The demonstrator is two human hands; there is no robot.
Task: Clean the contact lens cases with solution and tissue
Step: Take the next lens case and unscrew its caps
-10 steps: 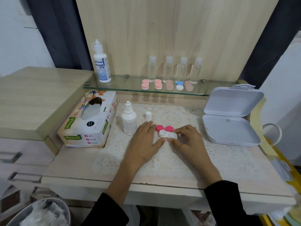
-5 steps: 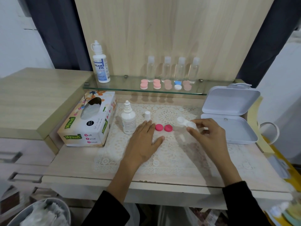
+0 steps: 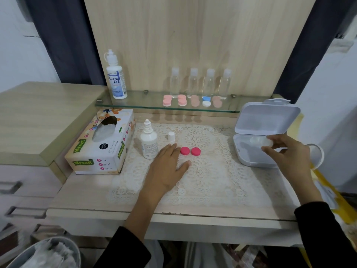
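Observation:
My right hand (image 3: 286, 153) pinches the white contact lens case (image 3: 259, 141) over the open white box (image 3: 251, 153) at the right. Its two pink caps (image 3: 190, 151) lie side by side on the lace mat. My left hand (image 3: 168, 167) rests flat on the mat just left of the caps, fingers straight. A small white solution bottle (image 3: 148, 141) stands uncapped beside that hand, its white cap (image 3: 171, 136) next to it. The tissue box (image 3: 102, 144) sits at the left.
A glass shelf (image 3: 146, 104) at the back carries a large solution bottle (image 3: 115, 76), several clear small bottles (image 3: 201, 83) and several lens cases (image 3: 193, 101). A bin with used tissue (image 3: 46, 252) stands below left. A white cup handle (image 3: 316, 155) shows behind my right hand.
My right hand lifted the white lens case off the mat and carried it right, over the open box. The pink caps stayed on the mat. My left hand barely moved.

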